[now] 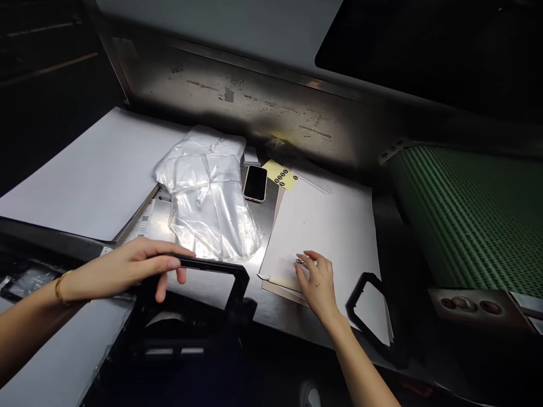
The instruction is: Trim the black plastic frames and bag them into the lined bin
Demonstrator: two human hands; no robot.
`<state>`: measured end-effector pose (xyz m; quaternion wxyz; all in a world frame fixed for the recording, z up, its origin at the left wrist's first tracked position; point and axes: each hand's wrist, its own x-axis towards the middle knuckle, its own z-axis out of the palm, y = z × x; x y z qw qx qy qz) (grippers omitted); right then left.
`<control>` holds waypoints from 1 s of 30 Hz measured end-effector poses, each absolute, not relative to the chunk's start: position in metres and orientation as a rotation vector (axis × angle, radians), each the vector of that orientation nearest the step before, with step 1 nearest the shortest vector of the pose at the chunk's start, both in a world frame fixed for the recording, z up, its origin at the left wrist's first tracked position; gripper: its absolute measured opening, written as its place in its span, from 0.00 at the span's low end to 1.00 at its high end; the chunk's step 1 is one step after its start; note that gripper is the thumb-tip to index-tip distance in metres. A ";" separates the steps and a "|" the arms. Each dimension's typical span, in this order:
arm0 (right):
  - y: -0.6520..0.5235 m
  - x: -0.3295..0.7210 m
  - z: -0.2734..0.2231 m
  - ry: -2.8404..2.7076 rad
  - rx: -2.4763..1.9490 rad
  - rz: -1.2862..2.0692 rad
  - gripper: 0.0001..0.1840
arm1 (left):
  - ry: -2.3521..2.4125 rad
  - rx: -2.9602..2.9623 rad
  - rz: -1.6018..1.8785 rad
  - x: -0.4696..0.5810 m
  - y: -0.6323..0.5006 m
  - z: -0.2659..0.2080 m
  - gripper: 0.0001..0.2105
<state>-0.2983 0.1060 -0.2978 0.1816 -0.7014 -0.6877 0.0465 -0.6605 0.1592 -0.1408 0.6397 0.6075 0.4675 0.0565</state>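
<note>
A black frame (212,264) with angled corners is gripped along one edge between the thumb and fingers of my left hand (155,263), out past the table's front edge. My right hand (316,277) rests over white sheets (331,226), its fingers curled around a small shiny thing (301,261), too small to make out. By the near left corner of those sheets lies a thin pointed metal piece (263,277). A second black frame (354,299) lies to the right of my right wrist.
Tied bundles of clear plastic bags (212,198) lie mid-table beside a phone (255,183) and a yellow sticker sheet (282,174). Large white sheets (93,164) are stacked at left. A green conveyor belt (470,220) runs at right. A metal panel (254,102) borders the back.
</note>
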 end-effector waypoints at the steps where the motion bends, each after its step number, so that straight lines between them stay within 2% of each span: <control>1: 0.101 -0.302 -0.297 -2.026 -1.931 0.205 0.13 | 1.007 1.323 0.135 -0.658 0.165 -0.142 0.13; 4: 0.091 -0.307 -0.297 -2.194 -1.804 0.403 0.12 | 0.814 1.105 0.110 -0.645 0.175 -0.153 0.14; 8: 0.090 -0.313 -0.290 -2.123 -1.837 0.481 0.12 | 0.740 1.018 0.020 -0.617 0.172 -0.171 0.18; 11: 0.089 -0.327 -0.258 -2.010 -1.891 0.567 0.10 | 0.721 0.999 -0.045 -0.601 0.167 -0.175 0.21; 15: 0.078 -0.354 -0.192 -1.997 -1.795 0.632 0.09 | 0.714 1.007 -0.129 -0.592 0.166 -0.172 0.22; 18: 0.066 -0.369 -0.156 -2.358 -1.466 0.330 0.11 | 0.716 1.026 -0.175 -0.587 0.167 -0.169 0.22; 22: 0.062 -0.384 -0.137 -2.655 -1.261 -0.125 0.18 | 0.702 1.090 -0.167 -0.579 0.166 -0.161 0.18; 26: 0.069 -0.394 -0.133 -2.737 -1.230 -0.221 0.20 | 0.746 1.119 -0.202 -0.576 0.165 -0.155 0.18; 30: 0.062 -0.390 -0.136 -2.646 -1.394 -0.158 0.18 | 0.768 1.124 -0.221 -0.576 0.166 -0.151 0.18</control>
